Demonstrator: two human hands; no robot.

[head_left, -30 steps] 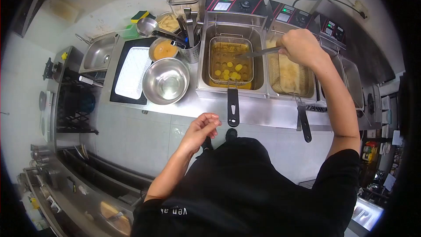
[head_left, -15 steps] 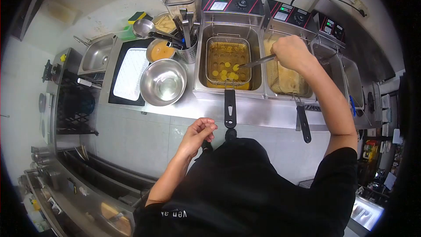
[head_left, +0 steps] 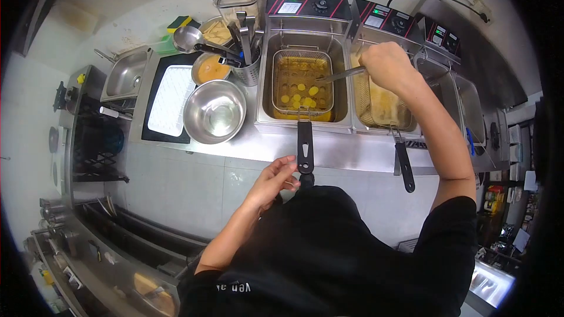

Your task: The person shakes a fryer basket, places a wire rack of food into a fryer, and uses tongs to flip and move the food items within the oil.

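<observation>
In my right hand (head_left: 388, 69) is the end of a pair of metal tongs (head_left: 345, 74), reaching left over the nearest fryer. Their tips are at the oil inside a wire fry basket (head_left: 333, 82). Several round yellow pieces (head_left: 308, 102) lie in that basket, mostly toward its front. The basket's black handle (head_left: 305, 141) sticks out over the counter edge. My left hand (head_left: 271, 183) is beside the lower end of this handle, fingers loosely apart and holding nothing; whether a fingertip touches the handle I cannot tell.
A second fryer holds another basket in pale, foamy oil (head_left: 385, 105), its black handle (head_left: 404, 167) pointing toward me. Left of the fryers stand a steel bowl (head_left: 215, 111), a white tray (head_left: 171, 101), a utensil holder (head_left: 247, 73) and a bowl of orange liquid (head_left: 212, 69).
My left hand has moved up and right to the basket handle, its fingers opening. The tongs' tips have shifted up, away from the yellow pieces.
</observation>
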